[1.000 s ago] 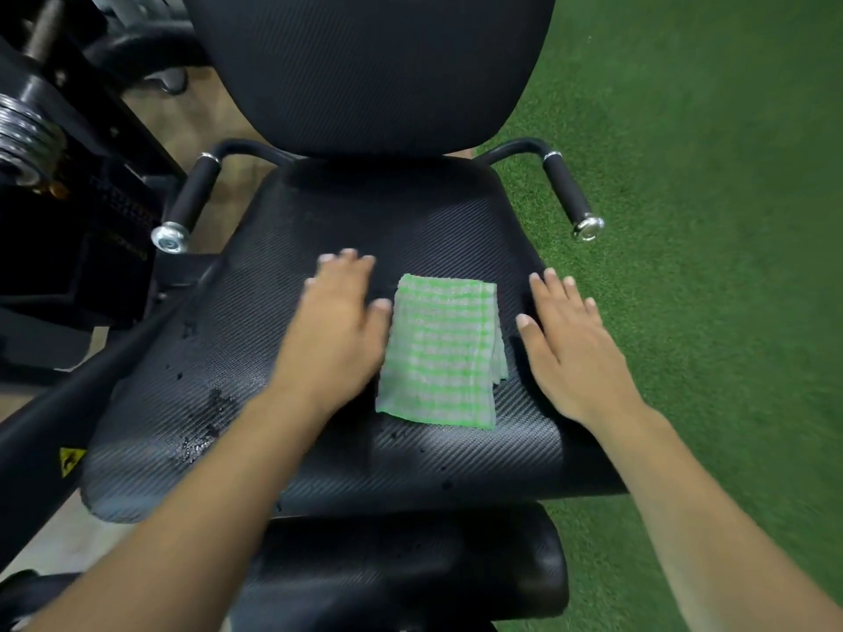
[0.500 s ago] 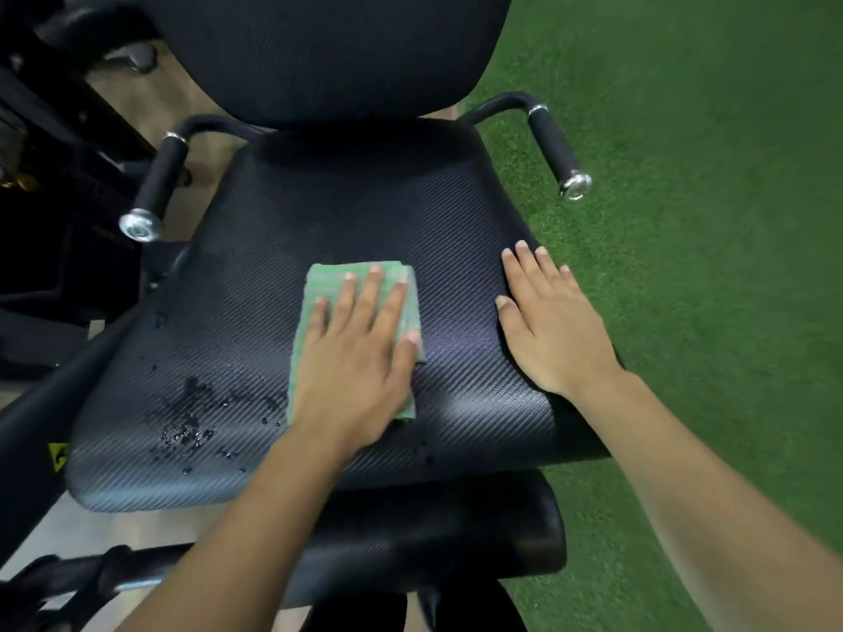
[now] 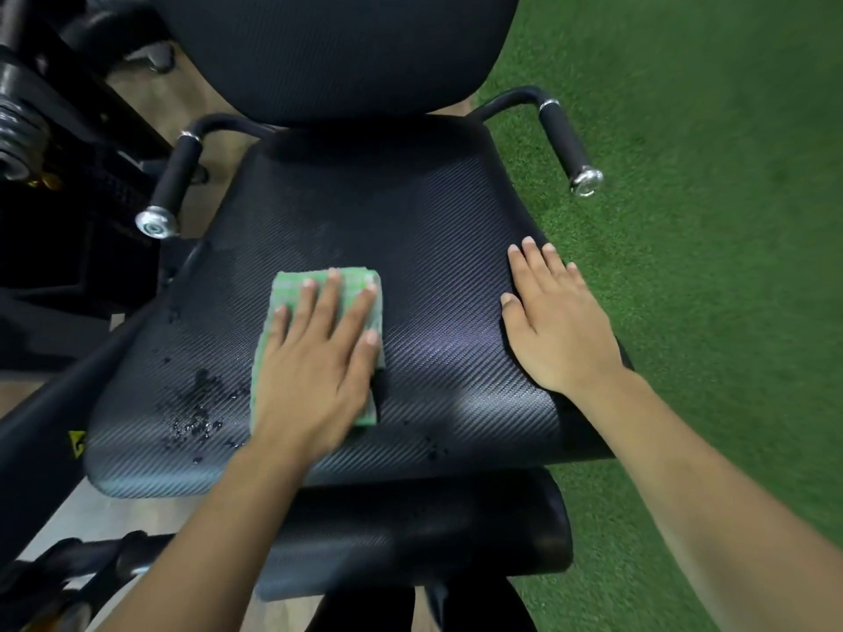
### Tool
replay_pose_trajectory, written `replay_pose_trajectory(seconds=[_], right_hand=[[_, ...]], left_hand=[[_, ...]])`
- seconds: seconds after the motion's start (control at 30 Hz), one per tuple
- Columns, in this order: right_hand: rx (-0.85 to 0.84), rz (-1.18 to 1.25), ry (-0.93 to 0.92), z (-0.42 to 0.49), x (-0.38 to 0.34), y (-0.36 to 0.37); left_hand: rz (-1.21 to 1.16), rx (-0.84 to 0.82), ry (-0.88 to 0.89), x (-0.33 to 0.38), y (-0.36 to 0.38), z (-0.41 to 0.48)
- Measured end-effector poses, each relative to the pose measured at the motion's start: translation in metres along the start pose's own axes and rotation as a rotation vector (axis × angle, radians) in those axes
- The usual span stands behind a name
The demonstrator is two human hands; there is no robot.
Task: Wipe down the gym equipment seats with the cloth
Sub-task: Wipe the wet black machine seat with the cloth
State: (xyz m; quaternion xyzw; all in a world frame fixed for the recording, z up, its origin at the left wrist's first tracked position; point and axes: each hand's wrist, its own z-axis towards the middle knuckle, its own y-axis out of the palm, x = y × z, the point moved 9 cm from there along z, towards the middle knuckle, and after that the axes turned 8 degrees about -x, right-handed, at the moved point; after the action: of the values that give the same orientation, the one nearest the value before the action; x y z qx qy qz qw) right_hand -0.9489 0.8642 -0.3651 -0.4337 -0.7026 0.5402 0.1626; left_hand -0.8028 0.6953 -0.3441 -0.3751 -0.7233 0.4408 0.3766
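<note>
Presses folded green cloth (image 3: 353,278) flat onto middle of black seat (image 3: 410,212) with left hand (image 3: 314,376), fingers (image 3: 328,303) straight and spread; rests right hand (image 3: 556,330) on seat's right edge, fingers straight, holding nothing.

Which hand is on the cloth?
The left hand, fingers spread flat on the cloth; the right hand lies on bare seat beside it.

Under the flat left hand (image 3: 314,358) the cloth (image 3: 353,279) is showing a soft, matt woven check. The seat (image 3: 410,212) around it is looking like ribbed vinyl, giving off a dull sheen beside the thumb (droplets (image 3: 196,415) are beading glossily left of the wrist). Beyond the fingertips, a handle (image 3: 175,175) is wearing matt foam with a polished metal end cap (image 3: 157,222). Past the right hand (image 3: 556,321), turf (image 3: 707,221) is looking rough and fibrous.
</note>
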Motion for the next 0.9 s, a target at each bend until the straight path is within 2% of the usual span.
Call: replay_pose_trajectory(seconds=[0.1, 0.2, 0.3, 0.37, 0.43, 0.53, 0.7, 0.9], right_hand=[[-0.003, -0.008, 0.003, 0.001, 0.000, 0.002], [0.003, -0.012, -0.008, 0.001, 0.001, 0.001], [-0.003, 0.000, -0.016, 0.000, 0.001, 0.002], [0.006, 0.021, -0.015, -0.002, 0.001, 0.000], [0.069, 0.048, -0.026, -0.006, -0.003, -0.008], [0.153, 0.090, -0.074, -0.019, -0.017, -0.018], [0.106, -0.005, -0.162, -0.036, -0.044, 0.001], [0.096, -0.053, -0.182, -0.036, -0.045, 0.005]], left_hand=[[-0.019, -0.046, -0.094, 0.006, 0.004, 0.031], [0.004, -0.061, 0.036, 0.034, 0.008, 0.032], [0.012, -0.032, 0.182, 0.030, 0.007, 0.004], [0.010, -0.014, 0.102, 0.002, 0.003, 0.000], [-0.014, -0.030, -0.086, -0.027, 0.000, 0.010], [-0.021, -0.060, -0.208, -0.023, 0.000, 0.025], [-0.015, -0.042, 0.030, 0.031, 0.005, -0.010], [0.191, 0.011, 0.128, 0.006, -0.005, -0.029]])
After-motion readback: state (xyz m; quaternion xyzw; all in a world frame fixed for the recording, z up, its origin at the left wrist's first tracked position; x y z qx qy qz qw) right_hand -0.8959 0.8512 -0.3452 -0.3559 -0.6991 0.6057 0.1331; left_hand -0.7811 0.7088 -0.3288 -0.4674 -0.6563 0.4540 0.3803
